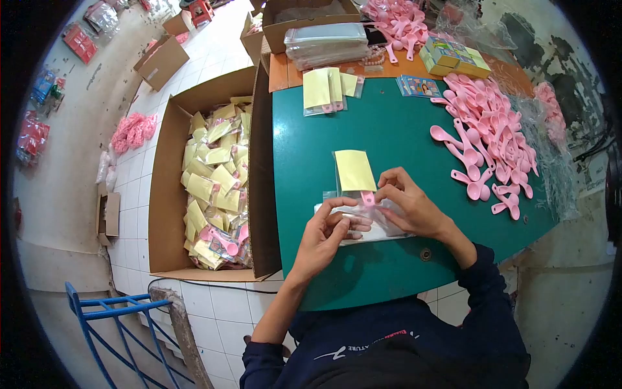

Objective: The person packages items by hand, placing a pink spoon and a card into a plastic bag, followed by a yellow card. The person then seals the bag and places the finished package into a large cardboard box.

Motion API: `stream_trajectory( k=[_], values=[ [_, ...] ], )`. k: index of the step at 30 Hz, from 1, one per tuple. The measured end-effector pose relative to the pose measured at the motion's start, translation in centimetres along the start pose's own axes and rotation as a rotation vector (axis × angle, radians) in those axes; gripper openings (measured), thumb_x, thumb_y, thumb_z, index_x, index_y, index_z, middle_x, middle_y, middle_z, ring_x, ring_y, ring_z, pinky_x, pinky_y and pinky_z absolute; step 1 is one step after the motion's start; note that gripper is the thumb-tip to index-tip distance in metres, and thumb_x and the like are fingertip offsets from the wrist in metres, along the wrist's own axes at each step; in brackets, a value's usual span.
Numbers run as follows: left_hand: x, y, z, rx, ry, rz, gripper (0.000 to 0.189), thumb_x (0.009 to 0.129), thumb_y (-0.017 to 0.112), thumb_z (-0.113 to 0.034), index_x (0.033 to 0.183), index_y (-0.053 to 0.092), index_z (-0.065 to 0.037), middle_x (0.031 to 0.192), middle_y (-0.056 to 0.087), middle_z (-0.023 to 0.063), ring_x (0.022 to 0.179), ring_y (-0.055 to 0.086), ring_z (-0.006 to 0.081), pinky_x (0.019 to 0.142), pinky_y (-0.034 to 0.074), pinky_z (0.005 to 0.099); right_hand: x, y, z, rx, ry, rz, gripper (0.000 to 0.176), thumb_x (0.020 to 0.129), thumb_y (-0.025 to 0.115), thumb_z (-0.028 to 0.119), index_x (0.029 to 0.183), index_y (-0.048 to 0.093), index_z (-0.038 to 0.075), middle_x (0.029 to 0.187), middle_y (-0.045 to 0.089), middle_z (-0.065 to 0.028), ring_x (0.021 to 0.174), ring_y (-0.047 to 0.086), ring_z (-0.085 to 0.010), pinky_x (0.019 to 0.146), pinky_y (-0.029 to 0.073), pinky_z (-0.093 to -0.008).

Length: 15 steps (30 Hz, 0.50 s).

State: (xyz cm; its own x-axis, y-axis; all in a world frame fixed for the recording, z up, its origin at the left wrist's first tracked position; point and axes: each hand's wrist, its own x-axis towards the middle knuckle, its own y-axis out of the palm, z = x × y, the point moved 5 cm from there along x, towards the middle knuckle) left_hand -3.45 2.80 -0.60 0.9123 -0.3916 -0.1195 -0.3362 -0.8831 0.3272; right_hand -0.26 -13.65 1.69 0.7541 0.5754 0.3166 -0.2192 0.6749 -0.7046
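Note:
A yellow card (355, 170) lies in a clear plastic bag on the green table, in front of my hands. The handle of a pink spoon (368, 197) shows just below the card. My right hand (409, 204) pinches the right side of the bag's clear end, beside the handle. My left hand (332, 230) has its fingers curled in a pinch at the left side of the same clear plastic. Beneath both hands lies a stack of clear bags (382, 232), partly covered by them. How firmly each fingertip grips the thin plastic is hard to see.
Pink spoons (489, 129) are heaped at the right. Several bagged yellow cards (317, 89) lie at the back left, near small printed cards (420, 86). A cardboard box (265, 214) full of bagged cards stands left of the table. A blue metal frame (116, 311) is at lower left.

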Motion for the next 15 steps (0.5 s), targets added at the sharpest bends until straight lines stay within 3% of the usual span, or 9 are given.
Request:
stream_trajectory(
  k=[8, 11, 14, 15],
  values=[
    [0.1, 0.0, 0.2, -0.013, 0.041, 0.058, 0.027, 0.093, 0.042, -0.005, 0.12, 0.04, -0.002, 0.095, 0.064, 0.0193, 0.087, 0.064, 0.0203, 0.075, 0.052, 0.0289, -0.3, 0.4, 0.2, 0.035, -0.075, -0.051, 0.024, 0.07, 0.065, -0.005, 0.09, 0.054, 0.003, 0.099, 0.046, -0.0122, 0.089, 0.057, -0.0261, 0.075, 0.05, -0.0327],
    [0.0, -0.6, 0.2, -0.025, -0.067, 0.026, 0.028, 0.094, 0.039, -0.004, 0.122, 0.037, -0.004, 0.097, 0.064, 0.0172, 0.083, 0.065, 0.018, 0.072, 0.053, 0.0262, -0.3, -0.2, 0.0, 0.061, -0.047, -0.079, 0.023, 0.07, 0.065, -0.005, 0.089, 0.054, 0.003, 0.1, 0.046, -0.0124, 0.089, 0.057, -0.0255, 0.076, 0.05, -0.0328],
    [0.3, -2.3, 1.1, -0.117, -0.044, -0.138, 0.028, 0.092, 0.041, -0.002, 0.119, 0.036, -0.004, 0.096, 0.065, 0.0162, 0.079, 0.065, 0.0164, 0.065, 0.053, 0.0245, -0.3, -0.6, -0.3, 0.106, -0.013, -0.116, 0.021, 0.071, 0.065, -0.004, 0.087, 0.054, 0.003, 0.1, 0.046, -0.0122, 0.088, 0.057, -0.0248, 0.076, 0.05, -0.0324],
    [0.2, -2.1, 1.0, 0.015, -0.013, -0.169, 0.029, 0.091, 0.042, 0.0, 0.118, 0.036, -0.004, 0.097, 0.064, 0.0157, 0.079, 0.065, 0.0163, 0.064, 0.053, 0.0245, -0.4, -0.7, -0.1, 0.117, -0.003, -0.119, 0.02, 0.072, 0.065, -0.004, 0.087, 0.054, 0.003, 0.1, 0.046, -0.012, 0.088, 0.057, -0.0244, 0.076, 0.049, -0.0323]
  ],
)
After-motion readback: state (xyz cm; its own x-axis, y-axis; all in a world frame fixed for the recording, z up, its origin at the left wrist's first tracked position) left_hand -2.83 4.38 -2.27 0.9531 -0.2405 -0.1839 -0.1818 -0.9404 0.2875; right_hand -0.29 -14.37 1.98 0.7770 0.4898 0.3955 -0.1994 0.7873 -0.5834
